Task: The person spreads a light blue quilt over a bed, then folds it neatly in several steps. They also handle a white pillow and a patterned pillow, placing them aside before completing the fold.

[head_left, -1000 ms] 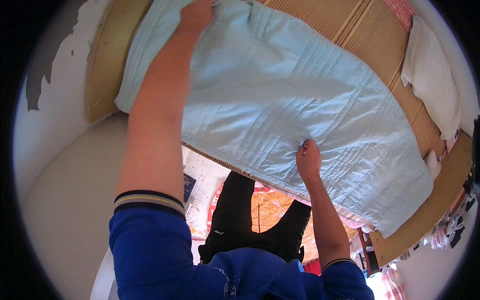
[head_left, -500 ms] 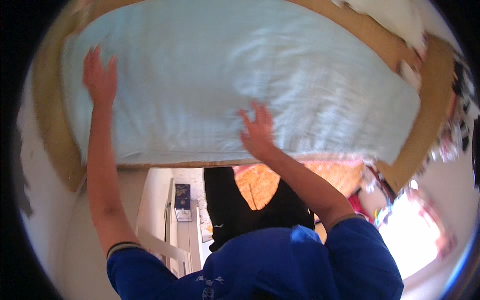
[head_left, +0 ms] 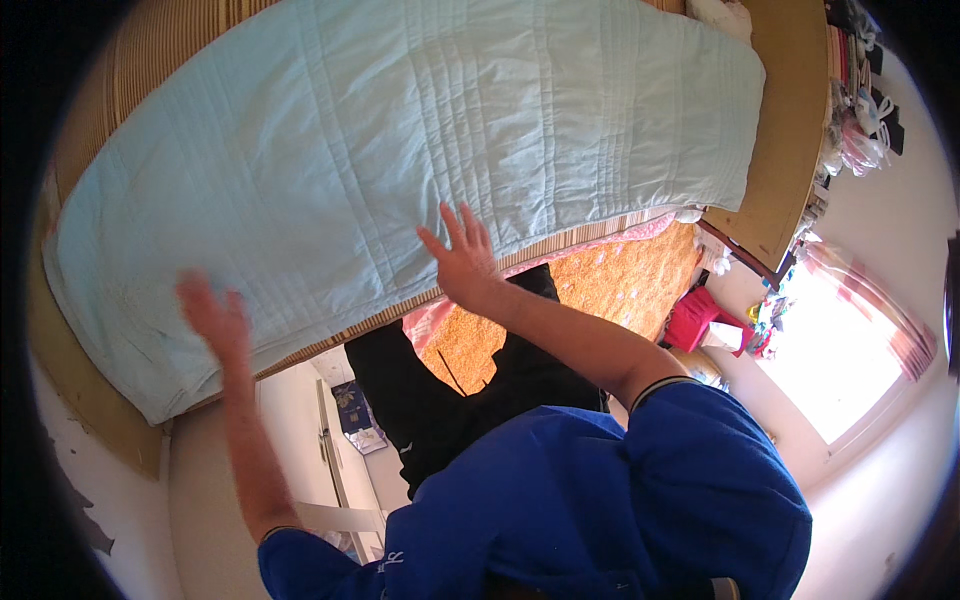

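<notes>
Across the bed (head_left: 785, 110): light-blue quilt (head_left: 310, 150), already spread out; shallow creases left.
Striped mat (head_left: 190, 35): showing along both long edges.
Right hand (head_left: 468, 265): fingers splayed, gripping nothing, over quilt's near side.
Left hand (head_left: 217, 312): blurred, thumb apart, apparently loose.

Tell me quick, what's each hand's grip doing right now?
Left hand: grip open, blurred by motion, nothing seen in it, over the pale blue quilt.
Right hand: grip open, holding nothing.

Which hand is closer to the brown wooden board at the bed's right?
Right. Your right hand is over the pale blue quilt, left of the wooden board; your left hand is farther left.
</notes>
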Demonstrator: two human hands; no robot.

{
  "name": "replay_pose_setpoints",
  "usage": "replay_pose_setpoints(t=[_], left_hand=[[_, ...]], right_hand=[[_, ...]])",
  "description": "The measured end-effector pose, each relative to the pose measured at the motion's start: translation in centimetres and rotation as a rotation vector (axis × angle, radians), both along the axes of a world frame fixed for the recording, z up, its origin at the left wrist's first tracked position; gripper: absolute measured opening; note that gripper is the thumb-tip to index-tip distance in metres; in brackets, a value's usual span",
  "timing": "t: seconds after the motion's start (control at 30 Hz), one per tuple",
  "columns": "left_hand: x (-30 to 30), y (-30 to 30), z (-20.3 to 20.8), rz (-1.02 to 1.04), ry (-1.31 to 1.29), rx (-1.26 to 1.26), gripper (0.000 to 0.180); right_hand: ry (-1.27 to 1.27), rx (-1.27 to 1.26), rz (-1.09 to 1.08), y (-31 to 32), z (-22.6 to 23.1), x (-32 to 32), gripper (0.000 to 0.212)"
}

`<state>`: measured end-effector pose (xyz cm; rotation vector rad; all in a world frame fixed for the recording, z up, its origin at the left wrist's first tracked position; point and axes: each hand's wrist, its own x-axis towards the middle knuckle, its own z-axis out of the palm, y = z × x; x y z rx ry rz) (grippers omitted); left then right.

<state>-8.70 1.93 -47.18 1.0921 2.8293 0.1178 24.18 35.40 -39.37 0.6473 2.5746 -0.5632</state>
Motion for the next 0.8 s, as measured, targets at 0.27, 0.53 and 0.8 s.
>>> replay_pose_setpoints(t=[0.27,0.53,0.8], left_hand=[[14.1,-3.1,3.7,0.306,-0.310,-0.353,0.072],[26.6,10.5,4.2,-0.067,-0.507,-0.345,0.088],[30.2,28.7,8.0,-0.001,-0.669,-0.530,0.055]], right_hand=[[-0.501,-0.002,0.036,16.7,0.5,19.1,0.079],[-0.317,0.159,-0.351,31.3,7.1,31.8,0.050],[-0.022,0.548,-0.877,54.7,11.9,46.4,0.058]])
